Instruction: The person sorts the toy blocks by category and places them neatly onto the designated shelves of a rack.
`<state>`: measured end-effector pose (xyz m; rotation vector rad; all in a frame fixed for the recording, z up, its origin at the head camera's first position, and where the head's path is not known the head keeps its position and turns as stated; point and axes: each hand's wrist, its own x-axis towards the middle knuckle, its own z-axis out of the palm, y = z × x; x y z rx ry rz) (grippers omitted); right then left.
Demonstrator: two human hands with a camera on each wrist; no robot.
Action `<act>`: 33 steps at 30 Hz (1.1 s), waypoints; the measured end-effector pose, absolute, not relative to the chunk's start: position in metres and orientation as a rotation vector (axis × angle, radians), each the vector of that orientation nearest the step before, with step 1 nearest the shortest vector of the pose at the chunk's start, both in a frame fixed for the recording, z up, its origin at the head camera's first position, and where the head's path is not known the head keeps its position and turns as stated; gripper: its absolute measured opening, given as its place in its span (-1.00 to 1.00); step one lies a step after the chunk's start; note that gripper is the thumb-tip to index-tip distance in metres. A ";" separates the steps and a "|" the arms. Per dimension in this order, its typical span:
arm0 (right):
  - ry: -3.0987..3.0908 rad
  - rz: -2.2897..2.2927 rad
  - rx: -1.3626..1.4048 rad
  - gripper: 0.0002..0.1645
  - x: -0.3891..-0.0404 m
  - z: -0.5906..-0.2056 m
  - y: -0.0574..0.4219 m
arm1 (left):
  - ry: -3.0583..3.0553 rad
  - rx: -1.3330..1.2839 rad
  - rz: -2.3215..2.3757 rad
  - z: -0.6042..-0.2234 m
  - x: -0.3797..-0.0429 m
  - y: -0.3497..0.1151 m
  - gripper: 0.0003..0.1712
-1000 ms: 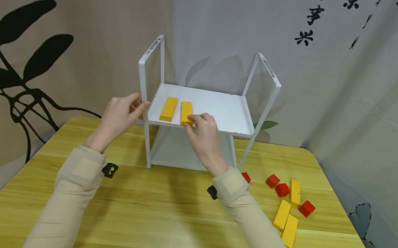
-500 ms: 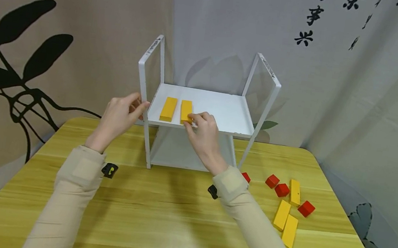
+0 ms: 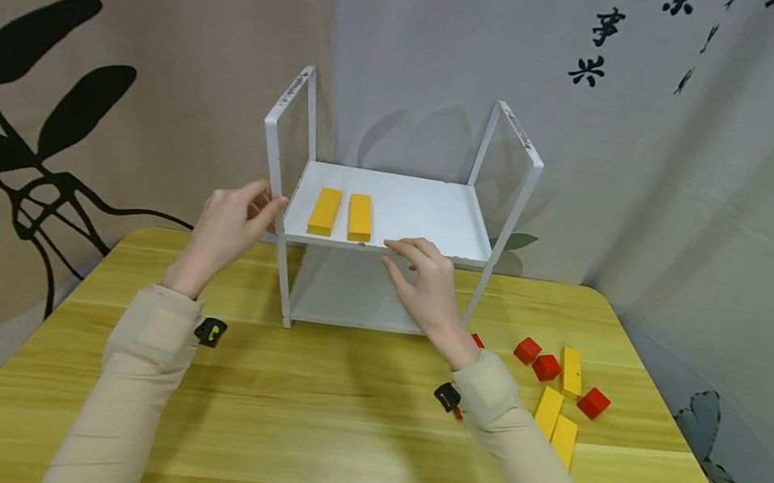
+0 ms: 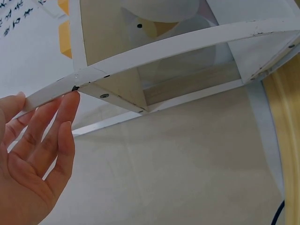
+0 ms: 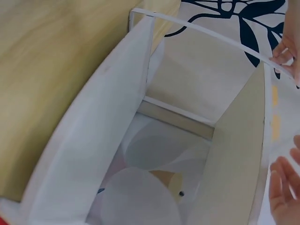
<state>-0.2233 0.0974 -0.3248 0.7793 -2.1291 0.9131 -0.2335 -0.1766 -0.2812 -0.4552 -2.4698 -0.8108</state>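
A white two-tier rack [image 3: 428, 210] stands toward the back of the wooden table. Two yellow rectangular blocks lie side by side on its upper shelf: the left block [image 3: 324, 212] and the right block [image 3: 360, 218]. My left hand [image 3: 228, 225] pinches the rack's front left post [image 4: 49, 91] between thumb and fingers, at about shelf height. Just right of the second block, my right hand [image 3: 425, 283] hovers at the shelf's front edge, thumb and fingers apart and holding nothing. In the right wrist view, that hand [image 5: 283, 197] shows only partly, at the edge.
On the table's right lie red cubes [image 3: 547, 367] and more yellow blocks [image 3: 571, 372], some partly covered by my right sleeve [image 3: 527, 456]. The rack's lower shelf [image 3: 351, 294] sits under the upper one. A curtain [image 3: 412, 49] hangs behind.
My right hand has let go of the right yellow block and drawn away to the right. That block now stands straighter beside the other. The left hand keeps its hold on the post.
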 end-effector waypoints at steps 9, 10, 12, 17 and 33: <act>-2.194 1.011 0.806 -0.75 -0.217 -0.352 0.160 | -2.468 -0.459 -0.811 -0.282 -0.235 -0.177 -0.64; -2.227 1.019 0.799 -0.75 -0.216 -0.355 0.168 | -2.468 -0.459 -0.811 -0.282 -0.235 -0.177 -0.64; -2.291 1.032 0.783 -0.74 -0.213 -0.362 0.185 | -2.467 -0.460 -0.813 -0.282 -0.235 -0.177 -0.65; -2.441 1.010 0.721 -0.74 -0.208 -0.377 0.223 | -2.466 -0.462 -0.815 -0.283 -0.236 -0.178 -0.63; -2.760 1.003 0.650 -0.74 -0.191 -0.407 0.311 | -2.500 -0.450 -0.826 -0.281 -0.235 -0.178 -0.61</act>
